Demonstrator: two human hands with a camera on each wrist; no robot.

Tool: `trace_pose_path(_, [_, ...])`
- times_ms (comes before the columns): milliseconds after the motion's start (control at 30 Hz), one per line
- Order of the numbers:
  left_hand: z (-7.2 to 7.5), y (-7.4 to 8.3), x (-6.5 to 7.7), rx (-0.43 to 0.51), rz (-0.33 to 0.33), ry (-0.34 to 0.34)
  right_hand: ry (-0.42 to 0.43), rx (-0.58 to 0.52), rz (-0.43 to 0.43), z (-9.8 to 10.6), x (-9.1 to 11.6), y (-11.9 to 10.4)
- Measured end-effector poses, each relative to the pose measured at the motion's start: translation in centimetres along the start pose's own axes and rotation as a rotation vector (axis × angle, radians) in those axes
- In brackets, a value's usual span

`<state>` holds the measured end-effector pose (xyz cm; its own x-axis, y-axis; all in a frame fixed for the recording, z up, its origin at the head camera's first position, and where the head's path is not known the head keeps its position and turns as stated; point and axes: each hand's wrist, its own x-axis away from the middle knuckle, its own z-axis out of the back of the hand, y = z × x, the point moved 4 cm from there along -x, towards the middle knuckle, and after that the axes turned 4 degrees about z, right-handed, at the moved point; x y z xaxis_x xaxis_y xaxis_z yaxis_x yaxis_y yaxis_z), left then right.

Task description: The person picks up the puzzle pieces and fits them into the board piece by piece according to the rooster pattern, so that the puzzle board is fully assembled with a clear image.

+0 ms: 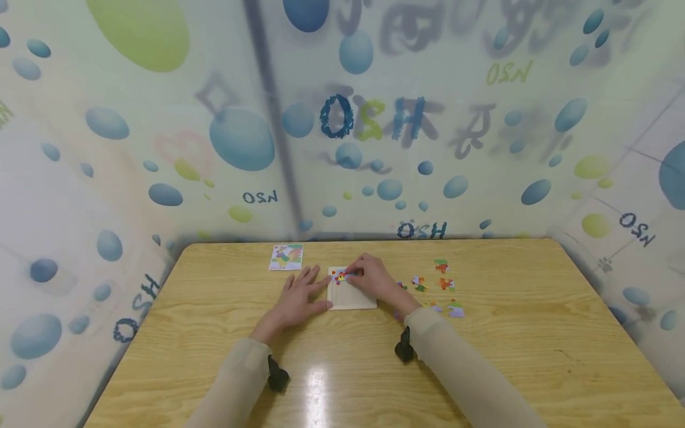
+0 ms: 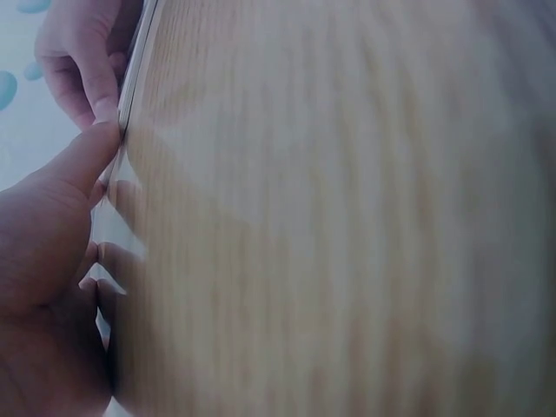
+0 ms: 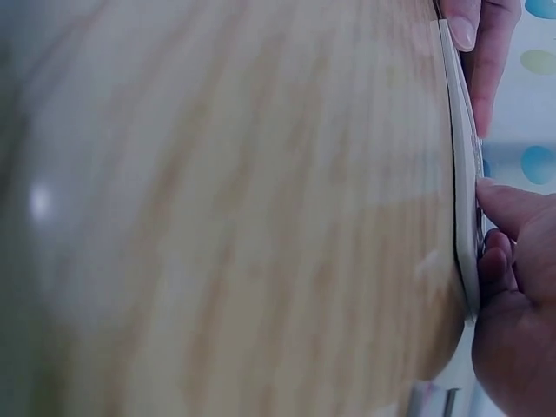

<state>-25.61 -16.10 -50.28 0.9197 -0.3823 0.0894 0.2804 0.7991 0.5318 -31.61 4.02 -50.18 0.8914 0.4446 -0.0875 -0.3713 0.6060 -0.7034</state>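
Observation:
A square wooden puzzle board [image 1: 350, 299] lies flat on the table, with colourful pieces [image 1: 338, 276] in its upper left corner. My left hand [image 1: 299, 299] rests at the board's left side, fingers spread, thumb and forefinger against the edge. Over the upper part of the board, my right hand [image 1: 377, 280] has its fingers bent and pinches a small jigsaw piece beside the placed ones, mostly hidden by the fingers. In the right wrist view the right thumb [image 3: 508, 207] reaches onto the board's top, and the board's pale side [image 3: 465, 165] shows edge-on.
Several loose jigsaw pieces [image 1: 446, 284] lie right of the board, some partly behind the right forearm. A square picture card [image 1: 286, 257] lies at the back left. The wooden table [image 1: 508, 333] ends at a patterned wall [image 1: 460, 154].

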Motion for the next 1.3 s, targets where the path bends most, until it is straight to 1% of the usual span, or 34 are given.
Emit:
trace_pose_path(100, [0.1, 0.1, -0.1, 0.003, -0.004, 0.005, 0.02, -0.024, 0.014, 0.3, 0.0, 0.1])
trace_pose_path(200, [0.1, 0.2, -0.1, 0.003, -0.007, 0.008, 0.063, -0.07, 0.017, 1.0, 0.3, 0.4])
trace_pose_path(333, [0.0, 0.0, 0.0, 0.01, 0.004, 0.007, 0.107, -0.119, 0.007, 2.8, 1.3, 1.1])
trace_pose_path(500, [-0.4, 0.0, 0.0, 0.013, -0.006, 0.01, 0.113, -0.129, 0.008, 6.4, 3.3, 3.3])
trace_pose_path(700, [-0.2, 0.1, 0.0, 0.014, -0.011, 0.013, 0.123, -0.099, -0.05, 11.1, 5.7, 7.0])
trace_pose_path(833, [0.0, 0.1, 0.2, 0.013, -0.005, 0.01, 0.141, -0.07, -0.086, 13.3, 7.0, 9.2])
trace_pose_path(933, [0.0, -0.1, 0.2, 0.013, -0.005, 0.007, 0.151, -0.054, -0.12, 14.2, 7.7, 10.6])
trace_pose_path(1033, [0.0, -0.1, 0.2, 0.016, -0.006, 0.003, 0.142, -0.053, -0.119, 14.6, 8.2, 11.7])
trace_pose_path(1167, [0.1, -0.1, 0.4, 0.022, -0.014, 0.011, 0.09, -0.063, -0.112, 14.8, 8.6, 12.7])
trace_pose_path(1233, [0.1, 0.0, 0.4, 0.026, -0.021, 0.016, 0.058, -0.065, -0.119, 14.9, 8.7, 13.2])
trace_pose_path(1300, [0.0, 0.1, 0.3, 0.03, -0.024, 0.013, 0.037, -0.07, -0.144, 14.9, 8.8, 13.7])
